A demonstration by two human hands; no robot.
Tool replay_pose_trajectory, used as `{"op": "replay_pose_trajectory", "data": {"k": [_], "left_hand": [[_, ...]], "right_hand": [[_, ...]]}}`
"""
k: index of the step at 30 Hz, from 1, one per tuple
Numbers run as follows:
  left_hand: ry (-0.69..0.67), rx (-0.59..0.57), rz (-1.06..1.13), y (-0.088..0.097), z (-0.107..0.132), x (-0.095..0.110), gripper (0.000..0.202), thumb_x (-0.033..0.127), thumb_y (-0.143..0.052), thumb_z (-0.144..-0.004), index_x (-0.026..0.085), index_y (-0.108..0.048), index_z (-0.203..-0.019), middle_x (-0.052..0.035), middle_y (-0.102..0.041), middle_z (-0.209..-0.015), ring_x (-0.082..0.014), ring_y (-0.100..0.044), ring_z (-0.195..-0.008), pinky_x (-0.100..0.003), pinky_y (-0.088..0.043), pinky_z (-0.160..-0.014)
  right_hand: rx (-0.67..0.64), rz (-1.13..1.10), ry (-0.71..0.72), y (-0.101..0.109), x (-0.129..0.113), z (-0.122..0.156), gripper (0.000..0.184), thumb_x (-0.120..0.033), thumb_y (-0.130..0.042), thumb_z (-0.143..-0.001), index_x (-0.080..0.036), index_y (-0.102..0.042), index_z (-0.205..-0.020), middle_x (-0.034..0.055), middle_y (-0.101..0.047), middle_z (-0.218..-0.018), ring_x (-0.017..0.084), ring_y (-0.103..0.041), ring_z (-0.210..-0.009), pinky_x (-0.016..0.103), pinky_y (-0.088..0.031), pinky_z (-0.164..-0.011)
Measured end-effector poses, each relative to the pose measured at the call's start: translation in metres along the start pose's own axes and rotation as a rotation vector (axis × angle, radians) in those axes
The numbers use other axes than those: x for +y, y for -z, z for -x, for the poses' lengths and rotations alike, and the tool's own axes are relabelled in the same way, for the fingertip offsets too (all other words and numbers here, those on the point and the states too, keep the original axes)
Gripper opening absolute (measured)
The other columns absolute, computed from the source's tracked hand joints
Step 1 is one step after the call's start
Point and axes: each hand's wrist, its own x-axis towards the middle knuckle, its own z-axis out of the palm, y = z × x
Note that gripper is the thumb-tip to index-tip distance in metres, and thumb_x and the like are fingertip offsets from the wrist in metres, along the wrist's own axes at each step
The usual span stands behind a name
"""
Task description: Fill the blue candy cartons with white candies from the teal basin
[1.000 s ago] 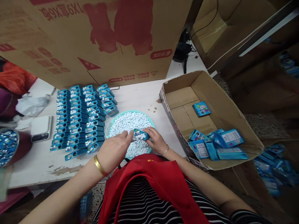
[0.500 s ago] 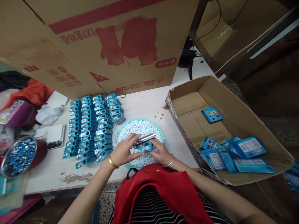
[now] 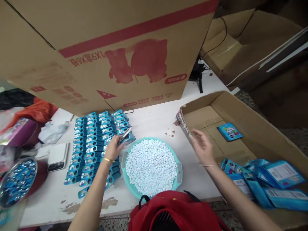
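Observation:
My left hand (image 3: pixel 115 148) is closed on a shiny, narrow silver piece (image 3: pixel 125 135), whose kind I cannot make out. It is over the rightmost row of small blue boxes (image 3: pixel 92 141), which stand in several rows, many with white pellets showing at their holes. Whether a box is also under my fingers is hidden. My right hand (image 3: pixel 202 148) has its fingers apart, slightly blurred, at the near wall of the cardboard tray (image 3: pixel 207 112). Between my hands sits a teal basin (image 3: pixel 180 173) full of white pellets (image 3: pixel 151 165).
Inside the tray lie a blue packet (image 3: pixel 229 132) and a heap of blue packets (image 3: pixel 281 173). A large carton (image 3: pixel 139 61) stands behind the table. On the left are a white scale (image 3: pixel 57 156), a bowl of blue wrapped pieces (image 3: pixel 19 179) and plastic bags (image 3: pixel 51 132).
My hands have come apart from above the basin. The left went to the box rows with the silver piece; the right went empty to the tray. The blue box is out of my right hand.

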Motion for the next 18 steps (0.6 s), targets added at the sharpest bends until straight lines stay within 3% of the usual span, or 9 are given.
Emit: {"op": "replay_pose_trajectory", "data": {"k": [2,5,7,10,14,18], "left_hand": [[0.004,-0.097,-0.009,-0.012,-0.003,-0.018,0.033,0.042,-0.053,-0.086,0.016,-0.052,-0.107,-0.0057,-0.052,-0.097,-0.0191,-0.055,-0.089,-0.031,-0.046,-0.078],[0.020,-0.193,-0.047,-0.031,-0.006,-0.031,0.032,0.039,-0.050,-0.087,0.018,-0.052,-0.111,-0.0087,-0.049,-0.111,-0.0191,-0.057,-0.092,-0.031,-0.048,-0.078],[0.063,-0.208,-0.105,-0.041,-0.008,-0.039,0.033,0.037,-0.048,-0.088,0.019,-0.051,-0.115,-0.0105,-0.047,-0.117,-0.0195,-0.059,-0.089,-0.031,-0.049,-0.073],[0.117,-0.170,-0.160,-0.046,-0.012,-0.055,0.035,0.038,-0.045,-0.089,0.018,-0.050,-0.117,-0.0124,-0.047,-0.119,-0.0218,-0.059,-0.093,-0.033,-0.049,-0.074],[0.111,-0.130,-0.155,-0.040,-0.019,-0.067,0.046,0.042,-0.047,-0.087,0.017,-0.042,-0.125,-0.0127,-0.049,-0.120,-0.0241,-0.056,-0.103,-0.036,-0.049,-0.084],[0.154,-0.048,-0.214,-0.029,-0.022,-0.055,0.059,0.056,-0.043,-0.083,0.021,-0.038,-0.130,-0.0129,-0.047,-0.125,-0.0319,-0.055,-0.106,-0.046,-0.050,-0.086]], "right_hand": [[0.101,0.053,-0.090,0.018,0.034,-0.015,0.042,-0.045,-0.056,-0.083,-0.019,-0.056,-0.116,0.0124,-0.060,-0.112,0.024,-0.058,-0.103,0.046,-0.048,-0.092],[0.198,0.326,-0.114,0.049,0.093,-0.036,0.059,-0.062,-0.056,-0.075,-0.014,-0.061,-0.109,0.0175,-0.059,-0.107,0.031,-0.056,-0.103,0.051,-0.048,-0.086],[0.241,0.544,-0.133,0.070,0.130,-0.051,0.075,-0.073,-0.051,-0.070,-0.010,-0.062,-0.109,0.0228,-0.059,-0.106,0.038,-0.050,-0.112,0.058,-0.038,-0.095],[0.253,0.759,-0.284,0.091,0.170,-0.072,0.094,-0.078,-0.051,-0.065,-0.003,-0.055,-0.123,0.0350,-0.049,-0.122,0.044,-0.041,-0.123,0.058,-0.028,-0.100],[0.166,0.914,-0.545,0.094,0.175,-0.097,0.112,-0.074,-0.060,-0.062,0.003,-0.034,-0.139,0.0410,-0.038,-0.130,0.048,-0.036,-0.126,0.059,-0.027,-0.097],[0.153,1.014,-0.665,0.078,0.159,-0.114,0.112,-0.073,-0.061,-0.061,-0.002,-0.028,-0.142,0.0363,-0.036,-0.136,0.048,-0.036,-0.124,0.062,-0.029,-0.094]]}}
